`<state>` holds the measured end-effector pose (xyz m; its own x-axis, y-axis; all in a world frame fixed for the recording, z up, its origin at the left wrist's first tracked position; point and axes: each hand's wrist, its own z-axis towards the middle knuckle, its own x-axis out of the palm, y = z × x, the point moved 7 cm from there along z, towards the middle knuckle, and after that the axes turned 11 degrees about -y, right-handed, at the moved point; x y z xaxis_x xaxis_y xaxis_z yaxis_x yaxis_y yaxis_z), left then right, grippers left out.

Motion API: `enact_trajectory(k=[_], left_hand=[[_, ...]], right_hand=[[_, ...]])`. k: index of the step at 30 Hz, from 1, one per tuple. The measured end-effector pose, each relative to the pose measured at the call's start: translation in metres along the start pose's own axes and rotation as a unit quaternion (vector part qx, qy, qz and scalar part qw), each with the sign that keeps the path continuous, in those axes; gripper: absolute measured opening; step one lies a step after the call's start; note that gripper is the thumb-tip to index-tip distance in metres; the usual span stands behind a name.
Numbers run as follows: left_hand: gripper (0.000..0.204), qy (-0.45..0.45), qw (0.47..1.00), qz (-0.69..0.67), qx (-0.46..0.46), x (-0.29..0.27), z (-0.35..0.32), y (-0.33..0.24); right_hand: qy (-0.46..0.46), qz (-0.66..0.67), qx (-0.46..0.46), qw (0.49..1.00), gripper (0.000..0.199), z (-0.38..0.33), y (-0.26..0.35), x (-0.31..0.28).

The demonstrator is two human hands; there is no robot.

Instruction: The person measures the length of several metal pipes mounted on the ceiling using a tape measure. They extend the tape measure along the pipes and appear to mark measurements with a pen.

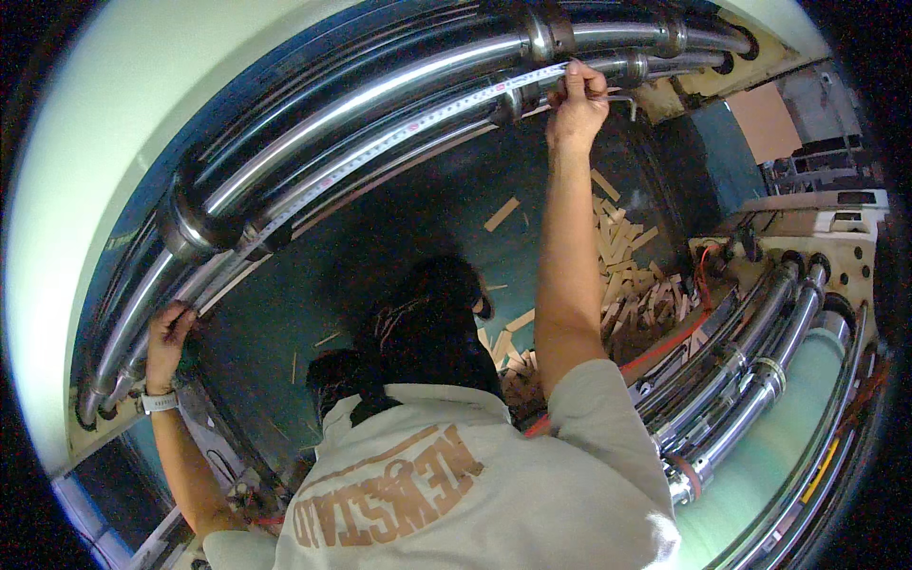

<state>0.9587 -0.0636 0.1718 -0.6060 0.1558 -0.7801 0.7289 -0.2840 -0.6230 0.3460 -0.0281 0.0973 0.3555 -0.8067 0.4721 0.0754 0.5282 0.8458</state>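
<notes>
A white tape measure (410, 129) with dark and red marks is stretched along a bank of shiny metal shafts (361, 92). My right hand (578, 103) is raised high, with thumb and fingers pinching the tape's upper right end against the shaft area. Down at the lower left, my left hand (169, 334) is closed near the other end of the tape, by the lower shafts; a pale watch (160, 401) is on that wrist. The tape looks taut between the two hands. Whatever lies inside the left fingers is mostly hidden.
Dark collars (193, 228) ring the shafts. Below them, wood offcuts (617, 242) lie scattered on a dark green floor (380, 223). At right stands a second set of metal shafts (727, 427) with a red cord (655, 355) beside it. A cream machine cover (104, 104) curves along the left.
</notes>
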Motion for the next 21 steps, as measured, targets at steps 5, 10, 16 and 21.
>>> enact_trajectory(k=[5, 10, 16, 21], left_hand=[[0.015, 0.007, 0.997, -0.025, -0.071, -0.016, -0.002, 0.017], [0.019, 0.003, 0.999, 0.003, -0.035, -0.016, 0.010, 0.027], [0.023, 0.034, 0.997, 0.005, -0.063, -0.012, 0.021, 0.041], [0.021, -0.003, 0.999, 0.008, -0.049, -0.014, 0.023, 0.044]], right_hand=[[0.001, 0.076, 0.071, 0.995, 0.007, -0.025, 0.008, 0.026], [-0.006, 0.088, 0.048, 0.995, 0.010, -0.023, 0.003, 0.025], [0.003, 0.072, 0.058, 0.996, 0.010, -0.026, 0.007, 0.028], [0.009, 0.082, 0.069, 0.994, 0.008, -0.027, 0.005, 0.029]])
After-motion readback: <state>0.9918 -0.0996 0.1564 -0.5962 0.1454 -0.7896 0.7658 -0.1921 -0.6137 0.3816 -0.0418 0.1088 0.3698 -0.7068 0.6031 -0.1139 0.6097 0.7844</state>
